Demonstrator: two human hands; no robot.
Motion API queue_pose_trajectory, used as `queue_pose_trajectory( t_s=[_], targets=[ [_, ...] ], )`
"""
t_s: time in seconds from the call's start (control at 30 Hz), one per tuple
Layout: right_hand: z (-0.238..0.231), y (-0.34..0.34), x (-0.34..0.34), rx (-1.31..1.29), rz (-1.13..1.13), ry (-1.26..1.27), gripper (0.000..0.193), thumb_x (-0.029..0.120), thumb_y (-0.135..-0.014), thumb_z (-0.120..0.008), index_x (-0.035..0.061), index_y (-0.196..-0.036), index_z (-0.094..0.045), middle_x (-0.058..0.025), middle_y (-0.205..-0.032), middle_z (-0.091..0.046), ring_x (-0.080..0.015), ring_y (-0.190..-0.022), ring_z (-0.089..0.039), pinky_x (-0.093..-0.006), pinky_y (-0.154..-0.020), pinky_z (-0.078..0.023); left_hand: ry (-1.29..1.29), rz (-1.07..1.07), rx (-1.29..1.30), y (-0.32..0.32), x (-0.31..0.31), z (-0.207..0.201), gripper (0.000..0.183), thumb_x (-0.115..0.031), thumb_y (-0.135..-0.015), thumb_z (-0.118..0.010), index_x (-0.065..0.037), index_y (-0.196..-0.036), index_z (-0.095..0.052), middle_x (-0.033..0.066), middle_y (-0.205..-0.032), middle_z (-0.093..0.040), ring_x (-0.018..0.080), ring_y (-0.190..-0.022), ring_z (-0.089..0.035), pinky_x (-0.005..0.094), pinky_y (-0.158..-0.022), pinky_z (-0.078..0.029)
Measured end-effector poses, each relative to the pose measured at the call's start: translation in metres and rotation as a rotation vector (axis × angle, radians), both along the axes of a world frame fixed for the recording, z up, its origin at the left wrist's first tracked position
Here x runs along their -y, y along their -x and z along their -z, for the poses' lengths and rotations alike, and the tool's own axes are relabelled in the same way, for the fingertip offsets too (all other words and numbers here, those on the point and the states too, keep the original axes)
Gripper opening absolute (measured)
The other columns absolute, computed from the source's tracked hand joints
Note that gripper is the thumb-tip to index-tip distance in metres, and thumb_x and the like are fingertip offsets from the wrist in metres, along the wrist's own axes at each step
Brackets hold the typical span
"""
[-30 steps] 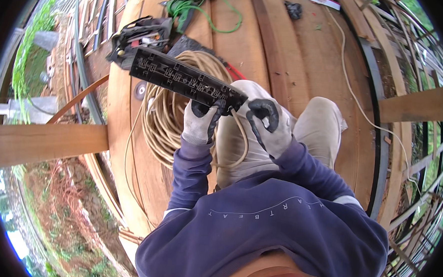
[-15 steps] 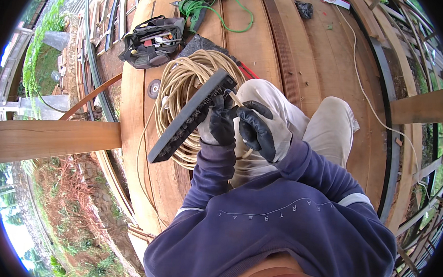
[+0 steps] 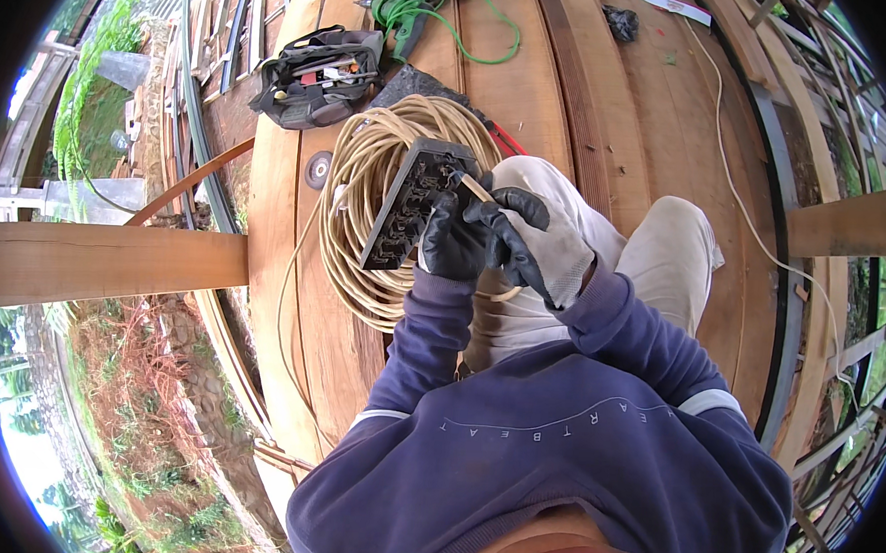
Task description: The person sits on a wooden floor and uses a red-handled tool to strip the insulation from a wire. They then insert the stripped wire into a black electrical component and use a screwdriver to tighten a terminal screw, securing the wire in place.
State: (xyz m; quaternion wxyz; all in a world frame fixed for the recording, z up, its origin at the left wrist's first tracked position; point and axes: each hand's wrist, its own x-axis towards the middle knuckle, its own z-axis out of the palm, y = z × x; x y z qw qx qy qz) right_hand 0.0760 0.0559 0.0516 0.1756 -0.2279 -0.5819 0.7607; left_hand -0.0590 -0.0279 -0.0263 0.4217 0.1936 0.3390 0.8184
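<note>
My left hand (image 3: 453, 245), in a grey glove with black-coated fingers, is closed round a long black power strip (image 3: 406, 210). Its open underside faces up, showing compartments and what look like metal contacts. My right hand (image 3: 530, 243), gloved alike, is closed with its fingers bunched at the strip's right end. The beige cable (image 3: 476, 186) sticks out between that hand and the strip, its tip against the strip's upper end. How the tip meets the inside is too small to tell. Below the strip lies a big coil of beige cable (image 3: 350, 232).
Beyond the coil are a grey tool bag (image 3: 318, 85) with tools and a green corded power tool (image 3: 408, 29). A grinding disc (image 3: 318, 169) lies left of the coil. A thin cable (image 3: 733, 187) runs along the right of the plank deck (image 3: 672, 118). Timber beams cross both sides.
The power strip has turned in my left hand, so its open underside now shows where mostly its edge did. My right hand has shifted slightly right and turned, still by the cable.
</note>
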Motion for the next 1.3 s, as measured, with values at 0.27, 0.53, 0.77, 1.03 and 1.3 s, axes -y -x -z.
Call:
queue_pose_trajectory(
  t_s=[0.27, 0.53, 0.77, 1.03, 1.3],
  targets=[
    [-0.003, 0.007, -0.011, 0.043, 0.006, 0.31, 0.02, 0.016, -0.103, -0.052, 0.0027, -0.109, -0.065, -0.0026, -0.065, -0.059, -0.0093, -0.046, -0.048, -0.0244, -0.04, -0.036, 0.259, -0.112, -1.133, 0.031, 0.087, -0.06, 0.047, 0.008, -0.088, -0.062, 0.008, -0.133, -0.051, 0.0171, -0.12, -0.064, 0.028, -0.107, -0.066, 0.0363, -0.09, -0.054],
    [0.0, 0.016, -0.015, 0.145, 0.006, 0.112, 0.024, 0.022, -0.104, -0.051, 0.0049, -0.106, -0.067, -0.0032, -0.064, -0.059, -0.0073, -0.044, -0.046, -0.0218, -0.04, -0.035, 0.404, 0.111, -1.094, 0.09, 0.024, -0.075, 0.065, 0.001, -0.081, -0.073, 0.004, -0.14, -0.046, 0.0184, -0.132, -0.061, 0.0255, -0.12, -0.061, 0.0351, -0.103, -0.047],
    [0.009, 0.026, -0.043, 0.133, 0.18, -0.081, 0.021, 0.022, -0.102, -0.056, 0.0024, -0.109, -0.06, -0.0059, -0.073, -0.064, -0.0106, -0.046, -0.052, -0.0258, -0.041, -0.041, 0.558, 0.022, -1.135, 0.057, -0.006, -0.05, 0.042, -0.003, -0.086, -0.069, 0.002, -0.126, -0.059, 0.0175, -0.109, -0.072, 0.0248, -0.103, -0.07, 0.0352, -0.091, -0.053],
    [0.027, 0.037, -0.04, 0.266, 0.346, -0.599, 0.015, 0.019, -0.097, -0.062, 0.0038, -0.1, -0.062, -0.0111, -0.074, -0.066, -0.0206, -0.064, -0.065, -0.0348, -0.06, -0.051, 0.636, -0.011, -1.183, 0.041, -0.004, -0.056, 0.037, -0.01, -0.086, -0.07, 0.001, -0.12, -0.062, 0.02, -0.1, -0.072, 0.0309, -0.097, -0.072, 0.0368, -0.083, -0.055],
    [0.023, 0.029, -0.034, 0.296, 0.407, -0.925, 0.028, 0.024, -0.091, -0.068, 0.0037, -0.108, -0.061, -0.0174, -0.081, -0.068, -0.0357, -0.075, -0.069, -0.044, -0.066, -0.054, 0.65, 0.001, -1.22, 0.037, -0.003, -0.055, 0.041, -0.008, -0.084, -0.071, 0.003, -0.122, -0.061, 0.0206, -0.103, -0.072, 0.03, -0.101, -0.071, 0.0366, -0.086, -0.054]
  ],
)
